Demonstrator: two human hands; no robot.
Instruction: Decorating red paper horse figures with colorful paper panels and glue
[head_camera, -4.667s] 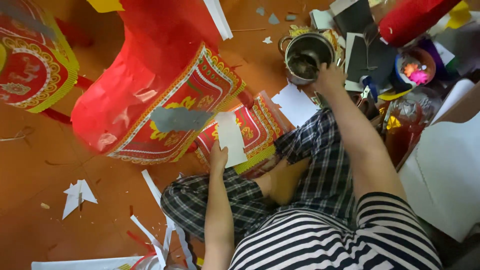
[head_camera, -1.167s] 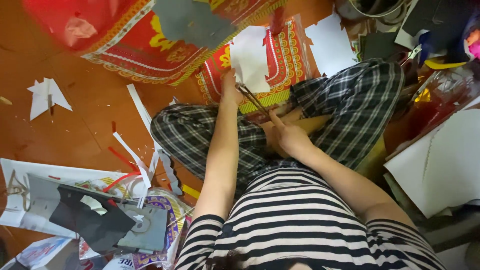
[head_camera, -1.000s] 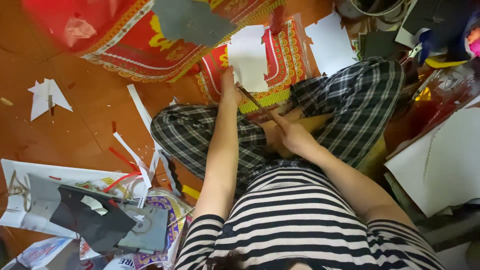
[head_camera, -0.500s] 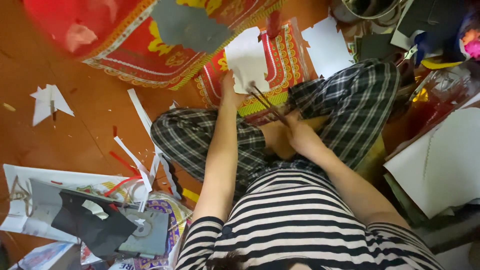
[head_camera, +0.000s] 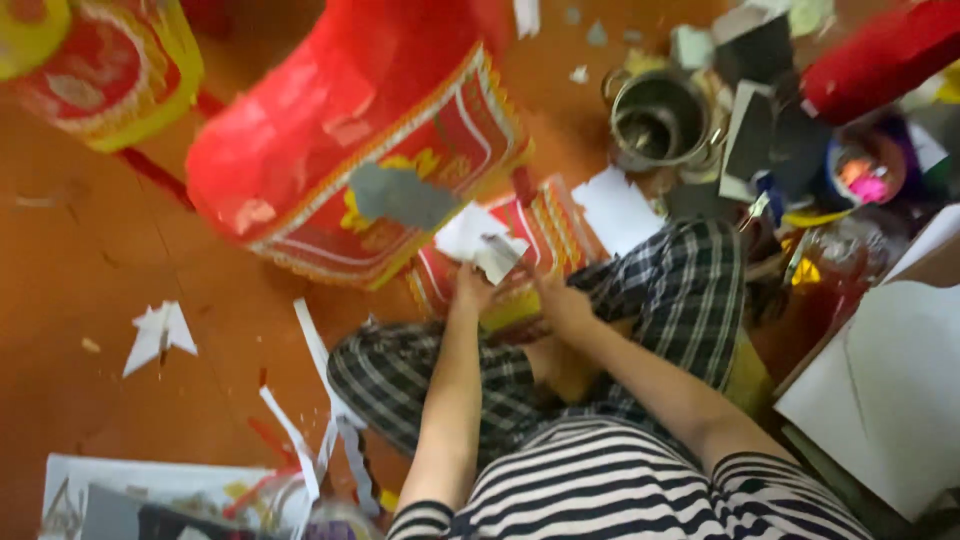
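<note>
Now lifting white paper piece (head_camera: 487, 247) off the red decorated panel (head_camera: 520, 250); left hand (head_camera: 470, 290) pinching its edge, right hand (head_camera: 562, 305) grip impossible to tell; gluing seemingly unfinished.

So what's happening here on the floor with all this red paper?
A person sits cross-legged on the floor, both hands at a white paper piece over their knees. The left hand holds its edge; the right hand is beside it. A big red and gold paper shape lies in front, a metal pot beyond, white scraps around.
</note>
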